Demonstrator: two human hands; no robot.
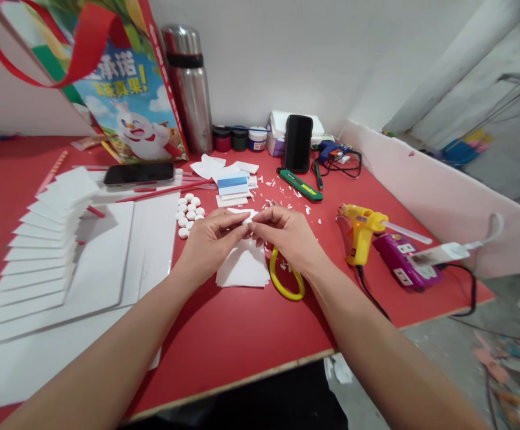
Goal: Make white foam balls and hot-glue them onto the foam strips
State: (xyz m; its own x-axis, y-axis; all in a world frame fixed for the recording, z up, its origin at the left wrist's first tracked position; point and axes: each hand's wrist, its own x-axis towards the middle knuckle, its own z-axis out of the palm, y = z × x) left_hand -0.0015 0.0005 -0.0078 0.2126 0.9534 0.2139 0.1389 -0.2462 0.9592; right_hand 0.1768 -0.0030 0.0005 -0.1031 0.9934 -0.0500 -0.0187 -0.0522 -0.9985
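Note:
Over the middle of the red table, my left hand (210, 243) and my right hand (290, 237) meet at the fingertips. Both are closed in a pinch on a small white piece (247, 221), mostly covered by the fingers. Beneath them lies a stack of white paper sheets (242, 269). A yellow loop (302, 289) rests by my right wrist, partly hidden by the hand. Left of my left hand sits a cluster of round white discs (191, 208). White card pieces and a blue-striped pad (233, 184) lie beyond my fingers, among white scraps.
White cards (36, 257) fan out over boards at left, near a phone (138, 174). A bag (129, 101), steel flask (192, 95) and paint jars (239, 138) stand behind. Rightward are a green cutter (301, 184), yellow glue gun (362, 233) and purple power strip (405, 260).

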